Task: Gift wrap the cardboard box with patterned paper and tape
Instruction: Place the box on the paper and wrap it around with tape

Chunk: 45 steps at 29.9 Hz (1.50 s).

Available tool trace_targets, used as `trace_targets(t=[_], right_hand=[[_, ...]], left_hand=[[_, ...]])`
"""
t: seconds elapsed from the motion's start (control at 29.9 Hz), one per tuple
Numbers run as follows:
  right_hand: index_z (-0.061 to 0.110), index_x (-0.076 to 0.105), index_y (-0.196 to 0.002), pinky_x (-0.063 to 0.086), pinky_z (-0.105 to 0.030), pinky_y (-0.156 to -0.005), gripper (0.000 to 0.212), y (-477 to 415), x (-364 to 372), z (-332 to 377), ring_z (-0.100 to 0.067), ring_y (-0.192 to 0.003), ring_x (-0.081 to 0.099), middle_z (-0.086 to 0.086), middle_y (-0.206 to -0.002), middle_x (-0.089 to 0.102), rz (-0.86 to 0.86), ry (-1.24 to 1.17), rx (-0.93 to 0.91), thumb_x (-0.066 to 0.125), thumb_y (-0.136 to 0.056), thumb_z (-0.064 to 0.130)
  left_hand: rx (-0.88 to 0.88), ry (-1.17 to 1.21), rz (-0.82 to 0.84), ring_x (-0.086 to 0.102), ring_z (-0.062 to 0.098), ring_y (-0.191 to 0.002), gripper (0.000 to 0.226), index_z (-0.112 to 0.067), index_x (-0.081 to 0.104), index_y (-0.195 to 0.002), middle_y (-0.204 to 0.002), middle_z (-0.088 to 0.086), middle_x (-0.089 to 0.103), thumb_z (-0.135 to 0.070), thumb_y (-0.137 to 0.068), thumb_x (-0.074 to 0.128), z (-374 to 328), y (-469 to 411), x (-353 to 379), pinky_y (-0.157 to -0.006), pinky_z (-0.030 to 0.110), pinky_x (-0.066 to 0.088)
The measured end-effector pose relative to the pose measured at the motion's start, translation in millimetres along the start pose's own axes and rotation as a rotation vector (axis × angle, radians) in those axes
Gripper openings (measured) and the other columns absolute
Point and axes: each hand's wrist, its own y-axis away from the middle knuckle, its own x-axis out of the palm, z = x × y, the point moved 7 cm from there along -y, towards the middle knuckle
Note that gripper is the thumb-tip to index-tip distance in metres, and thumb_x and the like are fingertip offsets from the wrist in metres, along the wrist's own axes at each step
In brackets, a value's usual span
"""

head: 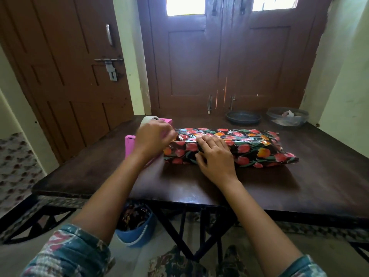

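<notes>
Bare forearms, teal floral-print sleeves pushed above elbows

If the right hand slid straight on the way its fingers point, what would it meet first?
The right hand rests flat on the wrapped box; straight on it would cross the box's top, then probably reach the table behind.

The paper you see is black, strewn with red and orange tulips on green stems and leaves. Your tape holder is bright pink and its roll whitish, while the table is dark brown, the doors reddish brown and the walls pale cream. Your sleeves are a teal check with red flowers, and the tub is blue.
</notes>
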Motion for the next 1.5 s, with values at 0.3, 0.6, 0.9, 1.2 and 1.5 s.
trace_targets(t=[0.3, 0.6, 0.9, 1.2, 1.5], right_hand=[[0.011, 0.063, -0.116, 0.039, -0.04, -0.103, 0.042, 1, 4, -1, -0.026, -0.108, 0.059, -0.007, -0.115, 0.065, -0.01, 0.008, -0.005, 0.057, -0.076, 0.021], [0.009, 0.063, -0.116, 0.036, -0.042, -0.104, 0.044, 2, 2, -1, -0.029, -0.108, 0.06, -0.01, -0.114, 0.065, -0.052, -0.011, -0.006, 0.069, -0.072, 0.014], [0.009, 0.062, -0.117, 0.033, -0.04, -0.105, 0.044, 2, 3, -2, -0.028, -0.109, 0.06, -0.01, -0.116, 0.065, -0.067, -0.014, -0.005, 0.068, -0.074, 0.013], [0.008, 0.063, -0.116, 0.032, -0.04, -0.106, 0.043, 3, 2, -1, -0.028, -0.109, 0.06, -0.011, -0.115, 0.065, -0.08, -0.028, -0.015, 0.057, -0.075, 0.017], [0.009, 0.062, -0.118, 0.035, -0.041, -0.106, 0.042, 3, 4, -4, -0.028, -0.112, 0.058, -0.011, -0.117, 0.064, -0.052, -0.028, -0.01, 0.056, -0.077, 0.015]], left_hand=[[-0.872, 0.25, 0.338, 0.06, 0.028, -0.095, 0.032, -0.002, 0.065, -0.102, -0.11, 0.015, 0.063, -0.032, -0.09, 0.058, 98, 14, -25, -0.076, 0.04, 0.054], [-1.113, 0.46, 0.445, 0.047, 0.033, -0.123, 0.04, -0.001, 0.045, -0.131, -0.133, 0.019, 0.047, -0.015, -0.095, 0.051, 76, 17, -20, -0.1, 0.045, 0.043], [-1.097, 0.578, 0.377, 0.052, 0.032, -0.108, 0.035, -0.004, 0.051, -0.125, -0.108, 0.011, 0.053, -0.022, -0.095, 0.049, 77, 12, -25, -0.08, 0.048, 0.047], [-1.093, 0.822, 0.024, 0.045, 0.033, -0.125, 0.032, 0.0, 0.056, -0.119, -0.136, 0.019, 0.046, -0.013, -0.09, 0.058, 97, 26, -25, -0.094, 0.055, 0.046], [-1.093, 0.914, -0.01, 0.056, 0.016, -0.085, 0.011, -0.004, 0.059, -0.089, -0.091, 0.007, 0.058, -0.015, -0.089, 0.061, 121, 56, -10, -0.08, 0.036, 0.053]])
